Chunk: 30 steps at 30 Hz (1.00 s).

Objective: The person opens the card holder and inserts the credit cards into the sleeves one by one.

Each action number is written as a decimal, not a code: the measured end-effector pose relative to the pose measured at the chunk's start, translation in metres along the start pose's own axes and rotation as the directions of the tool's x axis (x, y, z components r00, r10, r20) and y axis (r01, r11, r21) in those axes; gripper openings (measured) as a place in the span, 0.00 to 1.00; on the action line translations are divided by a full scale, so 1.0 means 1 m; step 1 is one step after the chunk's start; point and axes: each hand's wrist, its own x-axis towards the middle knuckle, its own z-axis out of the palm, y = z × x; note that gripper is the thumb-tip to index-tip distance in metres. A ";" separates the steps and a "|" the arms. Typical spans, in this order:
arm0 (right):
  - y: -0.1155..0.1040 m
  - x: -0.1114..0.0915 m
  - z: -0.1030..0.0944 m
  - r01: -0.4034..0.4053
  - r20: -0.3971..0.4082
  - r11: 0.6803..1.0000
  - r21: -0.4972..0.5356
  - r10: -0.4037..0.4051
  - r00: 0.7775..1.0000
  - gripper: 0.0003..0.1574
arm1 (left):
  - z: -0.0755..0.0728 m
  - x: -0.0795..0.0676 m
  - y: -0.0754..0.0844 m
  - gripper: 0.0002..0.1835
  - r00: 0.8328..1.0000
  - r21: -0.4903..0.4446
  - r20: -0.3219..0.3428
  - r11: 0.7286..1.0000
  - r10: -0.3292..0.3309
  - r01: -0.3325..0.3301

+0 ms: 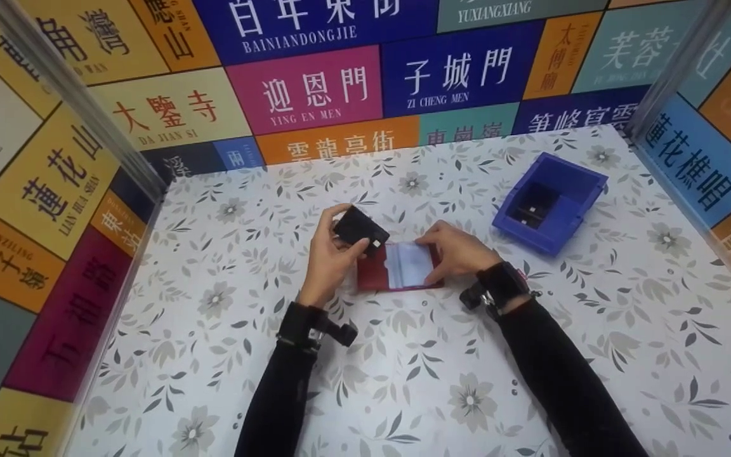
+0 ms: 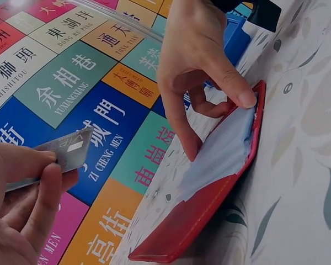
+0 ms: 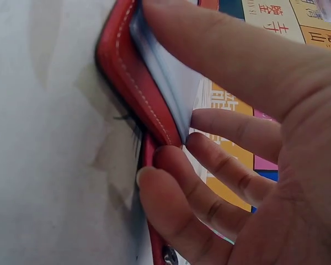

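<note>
A dark card (image 1: 359, 227) with a small pale chip mark is pinched between the thumb and fingers of my left hand (image 1: 330, 260), raised beside the wallet. In the left wrist view the same card (image 2: 76, 150) looks silvery grey. The red card wallet (image 1: 372, 274) lies opened out on the table, with clear plastic sleeves (image 1: 410, 265) showing inside. My right hand (image 1: 464, 249) grips the wallet's right half, thumb at the near edge and fingers at the far edge. Close up in the right wrist view, the red cover (image 3: 135, 83) has pale stitching along its border.
To the right stands a blue plastic box (image 1: 565, 184) with dark cards (image 1: 533, 204) inside. The table (image 1: 213, 362) has a white floral covering. Panels with colourful sign lettering (image 1: 315, 89) rise at the back and both sides.
</note>
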 end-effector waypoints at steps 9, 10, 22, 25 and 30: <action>0.000 0.001 0.001 -0.005 0.003 1.000 0.009 0.005 1.000 0.58 | -0.003 0.001 0.000 0.16 0.999 0.047 -0.030 0.998 -0.031 0.033; 0.000 0.001 0.001 -0.002 0.002 1.000 0.014 0.002 1.000 0.58 | -0.003 0.001 0.000 0.15 0.999 0.054 -0.041 0.998 -0.030 0.032; 0.002 0.001 0.001 0.021 -0.014 1.000 -0.004 -0.021 1.000 0.57 | 0.011 -0.002 -0.002 0.17 0.992 0.120 0.041 0.986 -0.122 0.117; 0.003 0.001 0.001 0.024 -0.015 1.000 -0.004 -0.024 1.000 0.57 | 0.015 -0.003 -0.006 0.09 0.989 0.076 -0.016 0.986 -0.149 0.150; 0.004 0.000 0.001 0.006 -0.013 1.000 0.006 -0.006 1.000 0.57 | 0.021 -0.005 -0.010 0.14 0.967 -0.055 -0.108 0.973 -0.229 0.224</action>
